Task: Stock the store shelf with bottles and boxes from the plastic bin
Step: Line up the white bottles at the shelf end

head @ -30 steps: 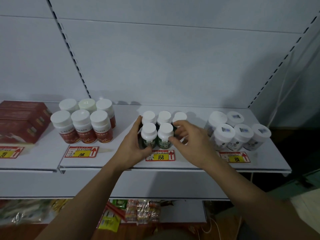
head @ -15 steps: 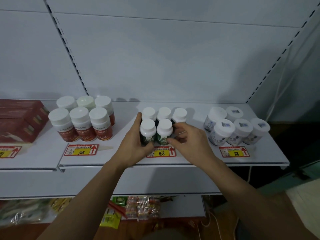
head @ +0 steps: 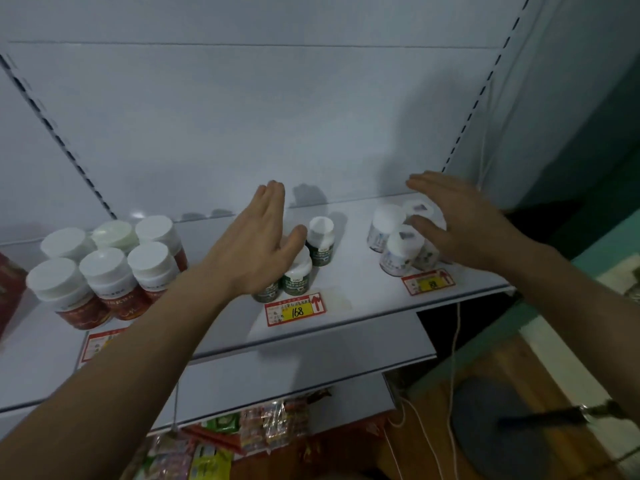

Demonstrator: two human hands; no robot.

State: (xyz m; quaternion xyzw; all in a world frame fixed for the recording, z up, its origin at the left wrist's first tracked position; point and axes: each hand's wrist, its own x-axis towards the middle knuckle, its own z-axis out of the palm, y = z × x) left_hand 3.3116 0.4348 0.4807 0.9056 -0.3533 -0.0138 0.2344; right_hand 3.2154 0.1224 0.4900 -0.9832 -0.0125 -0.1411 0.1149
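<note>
Left hand: grip spread, fingers straight and together, thumb apart; it holds nothing. It is raised in front of the green-labelled bottles and hides part of the group.
Right hand: grip spread, fingers extended, palm down, holding nothing. It is above and in front of the white-labelled bottles, covering the right part of that group; whether it touches them cannot be told.
Shelf: white metal store shelf with a white back panel and slotted uprights at both sides.
Green-labelled bottles: white caps, upright, standing mid-shelf behind the 168 price tag. One stands clear at the rear right; two at the front are partly visible below the left hand.
168 price tag: red and yellow, on the shelf front edge, just below the green-labelled bottles.
Red-labelled bottles: six, white caps, upright, two rows of three, on the left part of the shelf, well apart from the green group.
White-labelled bottles: white caps, clustered on the right part of the shelf, upright or slightly tilted; the count cannot be told.
Right price tag: on the front edge below the white-labelled bottles.
Red box: at the far left edge, mostly cut off.
Packaged goods: colourful packets on a lower level beneath the shelf.
Plastic bin: cannot be seen in this view.
</note>
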